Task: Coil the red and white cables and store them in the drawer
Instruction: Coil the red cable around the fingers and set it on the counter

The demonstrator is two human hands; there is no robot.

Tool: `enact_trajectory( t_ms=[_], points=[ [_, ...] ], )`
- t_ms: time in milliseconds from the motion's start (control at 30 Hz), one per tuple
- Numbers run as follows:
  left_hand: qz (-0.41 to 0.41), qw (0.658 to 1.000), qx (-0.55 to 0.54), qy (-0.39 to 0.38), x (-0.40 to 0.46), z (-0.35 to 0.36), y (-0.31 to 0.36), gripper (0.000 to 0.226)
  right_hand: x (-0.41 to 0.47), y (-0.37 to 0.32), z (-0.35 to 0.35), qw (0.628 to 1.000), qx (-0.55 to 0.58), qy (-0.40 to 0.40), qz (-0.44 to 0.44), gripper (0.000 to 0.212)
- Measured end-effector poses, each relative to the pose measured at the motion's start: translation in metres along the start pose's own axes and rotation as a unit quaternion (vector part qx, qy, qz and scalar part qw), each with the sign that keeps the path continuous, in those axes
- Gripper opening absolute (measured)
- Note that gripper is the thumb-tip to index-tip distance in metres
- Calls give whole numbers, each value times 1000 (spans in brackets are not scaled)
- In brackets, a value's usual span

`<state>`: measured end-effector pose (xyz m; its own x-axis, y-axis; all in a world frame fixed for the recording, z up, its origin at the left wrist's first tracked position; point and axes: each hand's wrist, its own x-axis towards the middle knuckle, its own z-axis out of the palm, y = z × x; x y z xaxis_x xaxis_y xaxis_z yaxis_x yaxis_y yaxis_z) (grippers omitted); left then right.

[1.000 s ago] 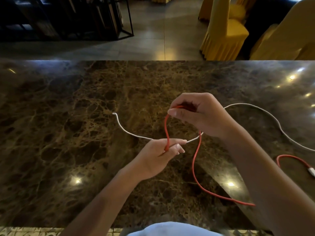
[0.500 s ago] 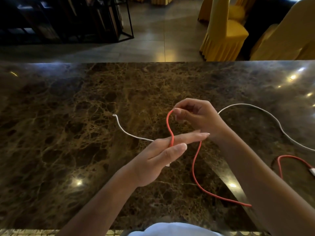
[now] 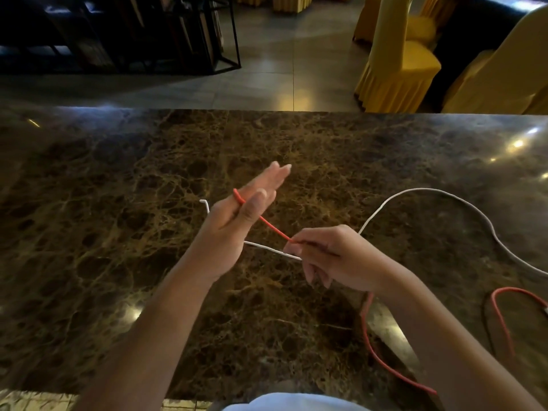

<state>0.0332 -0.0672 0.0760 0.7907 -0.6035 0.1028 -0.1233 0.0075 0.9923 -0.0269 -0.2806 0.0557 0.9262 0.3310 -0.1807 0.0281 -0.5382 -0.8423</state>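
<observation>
- the right hand pinches the red cable between thumb and forefinger at the tips; its other fingers hang curled below the pinch.
- from that pinch the red cable runs taut, up and to the left, to the left hand.
- the left hand is held flat with its fingers straight and pointing away; the red cable passes between the thumb and the fingers and hooks over the forefinger side, a short red bend showing above the knuckle. the thumb lies alongside the cable; whether it clamps the cable cannot be told.
- below the right hand's pinch, the red cable drops behind the wrist and forearm, curves down toward the near edge of the marble table, and a further red loop lies off to the right of the right forearm, ending near the frame edge.
- the white cable lies on the table: one stretch runs just under the pinch, from behind the left hand's palm to the right hand's fingers; its tip shows just left of the left hand; past the right hand it arcs up and away to the right, then falls back to the right edge.
- the two cables cross near the pinch.
- beyond the table's far edge, well apart from the hands, stand yellow covered chairs and a dark metal rack on a tiled floor.
</observation>
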Motion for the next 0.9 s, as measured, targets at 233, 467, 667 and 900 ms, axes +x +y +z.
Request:
enact_trajectory(
  t_ms=[233, 467, 667, 900],
  points=[
    [-82, 982, 151, -78, -2, 11, -31, 51, -16, -40, -25, 978, -206, 14, -14, 4],
    [-135, 971, 108, -168, -8, 24, -24, 42, -19, -42, -64, 993, -104, -41, -30, 9],
    [-159, 934, 148, -284, -5, 32, -17, 33, 1, -51, -61, 976, -171, -89, -104, 8],
    [-67, 899, -110, -419, -6, 30, 12, 43, 25, -15, -49, 950, 266, -140, -85, 31]
  ],
)
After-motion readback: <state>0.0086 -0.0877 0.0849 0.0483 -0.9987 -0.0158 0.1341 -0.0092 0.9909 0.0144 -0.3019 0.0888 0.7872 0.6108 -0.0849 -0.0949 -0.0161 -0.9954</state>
